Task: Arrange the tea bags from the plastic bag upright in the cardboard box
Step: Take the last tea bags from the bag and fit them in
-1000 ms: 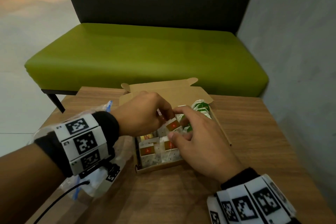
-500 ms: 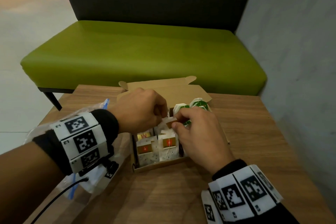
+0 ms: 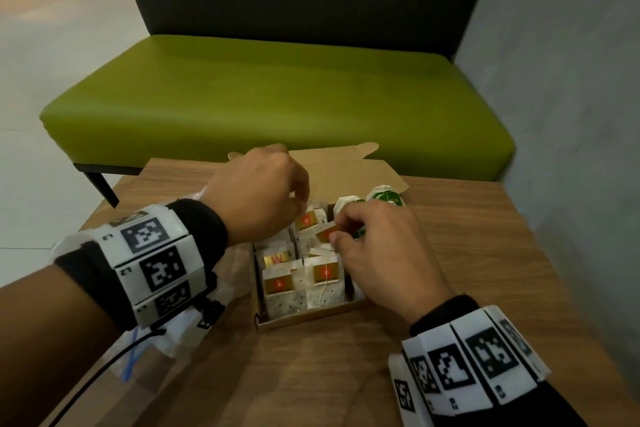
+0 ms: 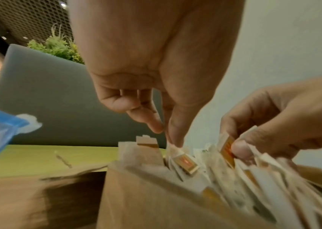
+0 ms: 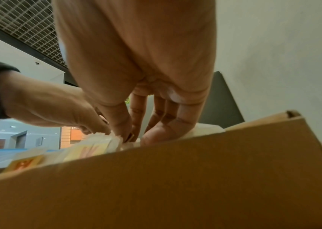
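Observation:
An open cardboard box sits on the wooden table, holding several white tea bags with red-and-gold tags, standing in rows. Green-and-white tea bags stand at its far right. My right hand pinches the gold tag of a tea bag over the middle of the box. My left hand reaches into the box's far left, thumb and forefinger pinching the top of another tea bag. The clear plastic bag with a blue zip strip lies under my left wrist.
The box's lid flap stands open toward a green bench with a dark backrest. A grey wall borders the table's right side. Bare wooden tabletop lies in front of the box.
Both hands shifted slightly toward the far end of the box. The right hand's fingers closed onto a gold tag and lifted it a little; the left hand stayed pinching at the far left.

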Tool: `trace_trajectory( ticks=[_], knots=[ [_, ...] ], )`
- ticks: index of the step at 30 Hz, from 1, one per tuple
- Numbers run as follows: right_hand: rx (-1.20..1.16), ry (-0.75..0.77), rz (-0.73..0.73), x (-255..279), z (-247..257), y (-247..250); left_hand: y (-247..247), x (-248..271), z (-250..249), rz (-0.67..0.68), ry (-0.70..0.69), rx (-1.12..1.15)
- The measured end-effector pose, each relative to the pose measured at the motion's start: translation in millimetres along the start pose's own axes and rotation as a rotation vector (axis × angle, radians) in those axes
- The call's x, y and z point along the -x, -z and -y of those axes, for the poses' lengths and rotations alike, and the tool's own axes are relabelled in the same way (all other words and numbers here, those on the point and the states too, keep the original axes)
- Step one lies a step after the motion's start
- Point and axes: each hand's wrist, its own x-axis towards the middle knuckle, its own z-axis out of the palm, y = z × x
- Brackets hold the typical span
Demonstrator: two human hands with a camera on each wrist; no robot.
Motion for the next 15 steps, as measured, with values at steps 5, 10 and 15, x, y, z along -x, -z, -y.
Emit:
trace_trajectory(
  ticks=[5, 10, 15],
  knots=[
    [0.008, 0.011, -0.005, 0.5, 0.6, -0.5, -6.5, 1.3, -5.5, 0.072, 0.03, -0.072],
    [0.028, 0.024, -0.008, 0.6, -0.4, -2.1, -7.6, 0.9, -6.8, 0.113, 0.011, -0.051],
    [0.025, 0.011, -0.008, 0.4, -0.8, -2.7, -6.7, 0.3, -11.4, 0.109, -0.024, -0.066]
  ],
)
